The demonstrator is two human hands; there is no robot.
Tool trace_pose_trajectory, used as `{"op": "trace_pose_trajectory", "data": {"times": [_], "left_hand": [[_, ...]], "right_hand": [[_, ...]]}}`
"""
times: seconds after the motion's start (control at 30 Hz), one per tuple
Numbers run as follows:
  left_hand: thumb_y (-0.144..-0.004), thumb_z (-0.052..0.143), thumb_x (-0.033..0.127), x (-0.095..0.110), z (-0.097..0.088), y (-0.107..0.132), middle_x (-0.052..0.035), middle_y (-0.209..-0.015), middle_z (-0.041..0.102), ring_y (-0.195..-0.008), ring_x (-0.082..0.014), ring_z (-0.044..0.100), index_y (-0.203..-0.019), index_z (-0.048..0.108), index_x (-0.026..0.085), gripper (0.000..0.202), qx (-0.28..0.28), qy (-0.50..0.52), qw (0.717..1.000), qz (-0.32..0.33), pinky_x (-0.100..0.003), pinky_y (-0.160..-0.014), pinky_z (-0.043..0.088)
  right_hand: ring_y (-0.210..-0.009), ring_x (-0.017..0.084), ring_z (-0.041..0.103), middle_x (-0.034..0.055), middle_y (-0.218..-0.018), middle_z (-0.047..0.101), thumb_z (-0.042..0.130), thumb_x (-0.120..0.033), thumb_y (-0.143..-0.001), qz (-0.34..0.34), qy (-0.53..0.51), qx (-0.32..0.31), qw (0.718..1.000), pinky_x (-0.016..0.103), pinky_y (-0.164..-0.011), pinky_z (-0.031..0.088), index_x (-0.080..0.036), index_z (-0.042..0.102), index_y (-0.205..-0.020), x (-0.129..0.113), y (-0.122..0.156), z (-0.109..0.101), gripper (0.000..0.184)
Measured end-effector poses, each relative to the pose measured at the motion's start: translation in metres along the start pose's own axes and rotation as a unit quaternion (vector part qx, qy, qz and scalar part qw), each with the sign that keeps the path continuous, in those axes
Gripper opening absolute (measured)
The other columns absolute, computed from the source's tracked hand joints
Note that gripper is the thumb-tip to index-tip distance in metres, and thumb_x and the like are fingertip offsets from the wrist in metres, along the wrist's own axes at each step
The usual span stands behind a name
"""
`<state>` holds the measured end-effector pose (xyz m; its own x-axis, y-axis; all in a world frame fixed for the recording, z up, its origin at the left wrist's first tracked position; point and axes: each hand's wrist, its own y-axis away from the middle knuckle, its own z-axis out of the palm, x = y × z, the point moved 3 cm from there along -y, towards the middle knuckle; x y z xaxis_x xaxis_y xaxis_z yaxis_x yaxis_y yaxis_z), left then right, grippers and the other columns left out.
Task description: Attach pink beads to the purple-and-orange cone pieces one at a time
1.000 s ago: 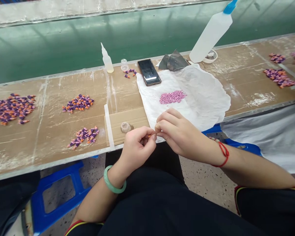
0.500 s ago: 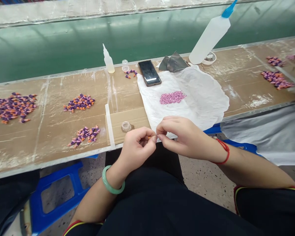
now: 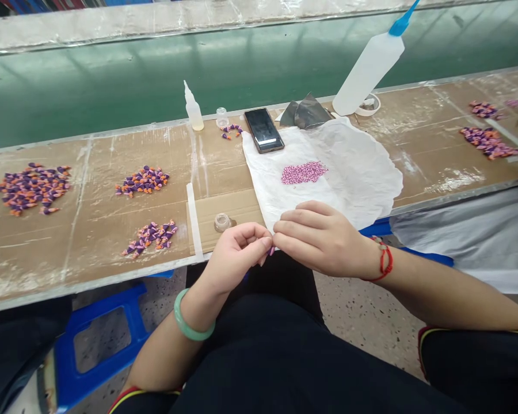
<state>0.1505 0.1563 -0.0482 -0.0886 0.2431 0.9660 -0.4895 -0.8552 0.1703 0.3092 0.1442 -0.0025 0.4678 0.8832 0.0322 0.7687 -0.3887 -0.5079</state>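
Observation:
At the table's front edge, my left hand (image 3: 237,253) pinches a small purple-and-pink figure (image 3: 271,250), mostly covered by the fingers. My right hand (image 3: 317,238) meets it fingertip to fingertip, its fingers pressed together and the back of the hand facing up; whatever its tips hold is hidden. Just beyond my hands lies a white cloth (image 3: 354,172) bearing a pile of tiny pink-and-white pieces (image 3: 304,172). A small clear glass pot (image 3: 222,222) stands left of the cloth on a cardboard piece (image 3: 205,210).
Piles of purple-and-orange figures (image 3: 32,188) lie to the left, with more (image 3: 488,142) at far right. Behind are a phone (image 3: 264,130), a small dropper bottle (image 3: 194,112), a large tilted bottle (image 3: 366,75) and a tape roll (image 3: 369,105). A blue stool (image 3: 99,345) stands below.
My right hand has turned its back upward, its fingers straighter and closer together. The left hand has rolled slightly, and purple now shows below its fingertips. A person's hand at far right has left view.

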Motion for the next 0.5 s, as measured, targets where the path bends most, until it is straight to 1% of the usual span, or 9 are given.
{"op": "trace_pose_trajectory", "data": {"times": [0.03,0.1,0.17,0.23,0.27,0.33,0.4,0.5], "left_hand": [[-0.08,0.069,0.039,0.002,0.0,0.001,0.0042,-0.052,0.049,-0.047,-0.0089,0.041,-0.067,0.056,0.019,0.027,0.011,-0.016,1.0,0.01,-0.024,-0.048,0.036],[-0.08,0.066,0.035,0.008,0.001,0.005,0.0031,-0.053,0.051,-0.048,-0.0099,0.044,-0.068,0.057,0.019,0.022,0.04,-0.068,0.996,0.046,-0.024,-0.048,0.037],[-0.081,0.062,0.028,0.014,0.001,0.009,0.002,-0.055,0.054,-0.049,-0.0106,0.046,-0.068,0.059,0.019,0.016,0.073,-0.144,0.982,0.101,-0.025,-0.048,0.037],[-0.082,0.059,0.022,0.02,0.002,0.013,0.0016,-0.056,0.055,-0.048,-0.0104,0.045,-0.067,0.059,0.019,0.015,0.093,-0.217,0.959,0.156,-0.024,-0.047,0.037],[-0.082,0.058,0.02,0.022,0.003,0.014,0.0018,-0.055,0.055,-0.048,-0.0101,0.045,-0.066,0.06,0.019,0.015,0.097,-0.245,0.948,0.177,-0.024,-0.047,0.036],[-0.083,0.057,0.018,0.024,0.004,0.015,0.0025,-0.054,0.054,-0.046,-0.0092,0.043,-0.066,0.06,0.019,0.017,0.097,-0.285,0.931,0.205,-0.023,-0.046,0.035],[-0.084,0.056,0.019,0.024,0.004,0.015,0.003,-0.053,0.053,-0.045,-0.0086,0.042,-0.067,0.06,0.019,0.017,0.094,-0.312,0.919,0.221,-0.023,-0.045,0.034],[-0.084,0.056,0.019,0.023,0.004,0.015,0.0035,-0.053,0.052,-0.044,-0.008,0.04,-0.067,0.061,0.019,0.018,0.091,-0.331,0.909,0.237,-0.023,-0.046,0.034]], "right_hand": [[-0.078,0.019,0.063,0.0036,-0.083,0.073,0.046,-0.012,-0.098,0.013,-0.024,0.014,1.0,0.034,-0.069,0.047,-0.022,0.058,-0.09,0.0,0.0,-0.001,0.018],[-0.076,0.017,0.064,0.0031,-0.082,0.072,0.049,-0.012,-0.096,0.091,-0.112,0.036,0.989,0.032,-0.07,0.05,-0.022,0.058,-0.092,0.003,0.0,-0.001,0.014],[-0.069,0.013,0.062,0.0011,-0.077,0.069,0.051,-0.011,-0.093,0.193,-0.216,0.041,0.956,0.027,-0.066,0.05,-0.021,0.057,-0.089,0.005,0.001,0.0,0.012],[-0.065,0.011,0.061,-0.0008,-0.074,0.067,0.053,-0.011,-0.091,0.265,-0.294,0.03,0.918,0.023,-0.061,0.049,-0.02,0.058,-0.084,0.004,0.001,0.002,0.012],[-0.064,0.01,0.061,-0.0011,-0.073,0.068,0.053,-0.011,-0.09,0.285,-0.318,0.024,0.904,0.022,-0.06,0.049,-0.019,0.058,-0.083,0.003,0.001,0.003,0.013],[-0.063,0.01,0.061,-0.0013,-0.071,0.068,0.054,-0.01,-0.088,0.303,-0.345,0.016,0.888,0.021,-0.06,0.049,-0.019,0.059,-0.08,0.002,0.0,0.003,0.013],[-0.062,0.01,0.059,-0.0017,-0.069,0.066,0.055,-0.011,-0.086,0.309,-0.353,0.01,0.883,0.021,-0.059,0.048,-0.019,0.058,-0.077,0.002,0.0,0.003,0.013],[-0.06,0.01,0.058,-0.0023,-0.068,0.064,0.055,-0.011,-0.083,0.314,-0.357,-0.001,0.88,0.021,-0.058,0.048,-0.02,0.056,-0.074,0.002,0.001,0.003,0.013]]}}
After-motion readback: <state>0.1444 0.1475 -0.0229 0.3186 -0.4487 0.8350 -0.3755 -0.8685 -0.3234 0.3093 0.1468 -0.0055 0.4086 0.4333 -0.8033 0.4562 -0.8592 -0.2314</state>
